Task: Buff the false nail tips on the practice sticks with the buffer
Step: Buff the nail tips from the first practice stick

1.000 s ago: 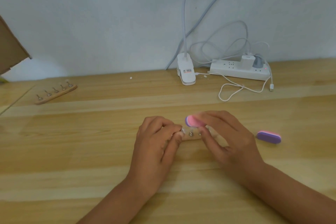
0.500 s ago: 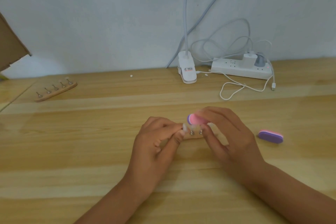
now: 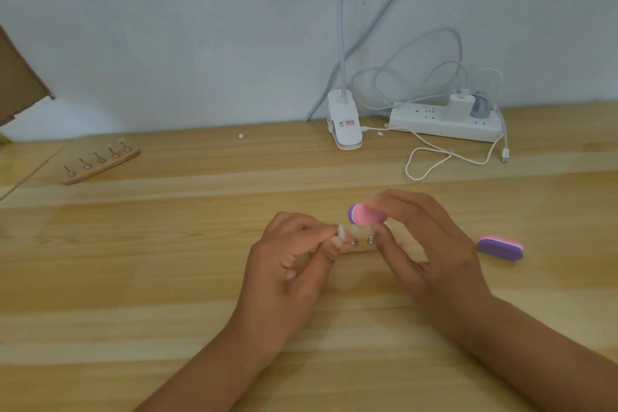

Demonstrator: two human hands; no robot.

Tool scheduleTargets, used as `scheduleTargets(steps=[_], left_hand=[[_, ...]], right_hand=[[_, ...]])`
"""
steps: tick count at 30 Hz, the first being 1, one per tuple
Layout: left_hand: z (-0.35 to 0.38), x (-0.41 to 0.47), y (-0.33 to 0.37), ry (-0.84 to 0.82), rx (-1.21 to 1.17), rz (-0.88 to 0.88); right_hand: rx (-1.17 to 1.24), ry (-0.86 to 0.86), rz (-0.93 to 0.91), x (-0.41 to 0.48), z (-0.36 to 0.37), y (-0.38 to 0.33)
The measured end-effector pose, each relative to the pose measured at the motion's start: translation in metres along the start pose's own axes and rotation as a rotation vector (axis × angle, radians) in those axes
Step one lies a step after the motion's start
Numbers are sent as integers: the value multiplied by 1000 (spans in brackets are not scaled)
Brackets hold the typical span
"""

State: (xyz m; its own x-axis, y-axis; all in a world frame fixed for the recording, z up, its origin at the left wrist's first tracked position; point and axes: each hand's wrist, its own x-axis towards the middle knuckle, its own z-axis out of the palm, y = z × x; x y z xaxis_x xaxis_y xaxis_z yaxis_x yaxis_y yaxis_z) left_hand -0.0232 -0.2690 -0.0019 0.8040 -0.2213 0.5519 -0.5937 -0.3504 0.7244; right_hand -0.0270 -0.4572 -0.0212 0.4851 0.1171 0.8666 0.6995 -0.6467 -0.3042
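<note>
Your right hand (image 3: 431, 254) holds the buffer (image 3: 364, 215), a small pink and purple block, between the thumb below and the curled fingers above. The grip is closed on its right part, and only the left end shows free. The buffer is near the middle of the table (image 3: 150, 278), raised a little over the wooden holder (image 3: 363, 248). Its left end is just above the second nail tip (image 3: 355, 230). Whether it touches the tip I cannot tell, because the picture is blurred there.

Your left hand (image 3: 287, 267) is just to the left, with the fingers curled. Its thumb and forefinger pinch the leftmost practice stick (image 3: 341, 235) at the left end of the holder, and the white tip of this stick shows between your fingertips. Two more sticks (image 3: 370, 239) stand upright on the holder on small metal feet, between your two hands. The right part of the holder is hidden behind your right hand.

To the right, apart from your hand, a second buffer (image 3: 500, 247) lies flat on the table. Far on the left lies another wooden holder (image 3: 100, 166) with five sticks in a row. At the far edge, by the wall, there are a white clip lamp (image 3: 344, 125) and a power strip (image 3: 441, 124), with a white cable (image 3: 444, 157) looping in front of the strip. A piece of cardboard (image 3: 20, 77) shows at the left edge.
</note>
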Motion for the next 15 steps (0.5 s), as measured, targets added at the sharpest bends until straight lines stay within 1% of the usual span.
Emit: scheduleTargets(steps=[4,8,12,15], left_hand=[[-1,1,2,-19,-16,31],[-1,-1,1,-38,-37,11],[0,0,1,-52,-74,6],[0,0,1,-60,-83,-7]], right_hand=[[62,-37,-86,-4,2,-4],[35,-15,8,0,-1,1],[92,-40,-89,-3,0,-4],[36,-23,-20,-1,-1,0]])
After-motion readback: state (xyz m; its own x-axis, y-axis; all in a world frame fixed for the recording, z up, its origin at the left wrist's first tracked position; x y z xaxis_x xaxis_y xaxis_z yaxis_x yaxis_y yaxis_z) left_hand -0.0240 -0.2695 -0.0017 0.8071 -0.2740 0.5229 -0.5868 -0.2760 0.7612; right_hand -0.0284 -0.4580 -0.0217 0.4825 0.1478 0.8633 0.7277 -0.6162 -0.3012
